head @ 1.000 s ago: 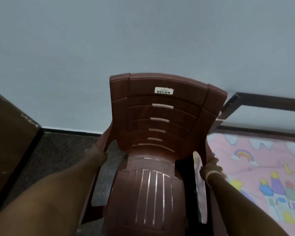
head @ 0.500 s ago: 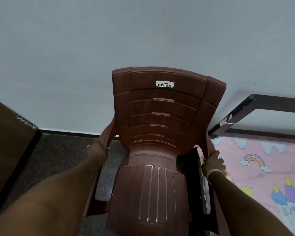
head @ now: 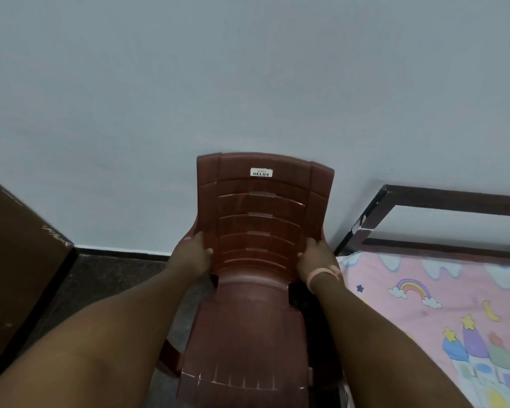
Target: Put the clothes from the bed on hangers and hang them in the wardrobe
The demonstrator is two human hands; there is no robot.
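At nine o'clock we see a dark brown wooden panel (head: 15,260), scuffed along its top edge; whether it belongs to the wardrobe we cannot tell. Beside it the dark speckled floor (head: 106,278) runs up to a black skirting under the pale wall (head: 248,83). Toward six o'clock our left hand (head: 192,254) grips the left edge of the brown plastic chair (head: 262,219), thumb on the front of the backrest and fingers wrapped behind it. The chair faces us, its backrest at centre bearing a white sticker (head: 261,172) that reads DELUX, its seat running down to six o'clock. Our right hand (head: 315,257), with a pink band (head: 321,273) at the wrist, clamps the backrest's right edge in the same way. At four o'clock lies the bed (head: 442,313), just beside the chair, with a pink rainbow-and-castle sheet and a dark frame (head: 442,198) at three o'clock. No clothes or hangers are in sight.
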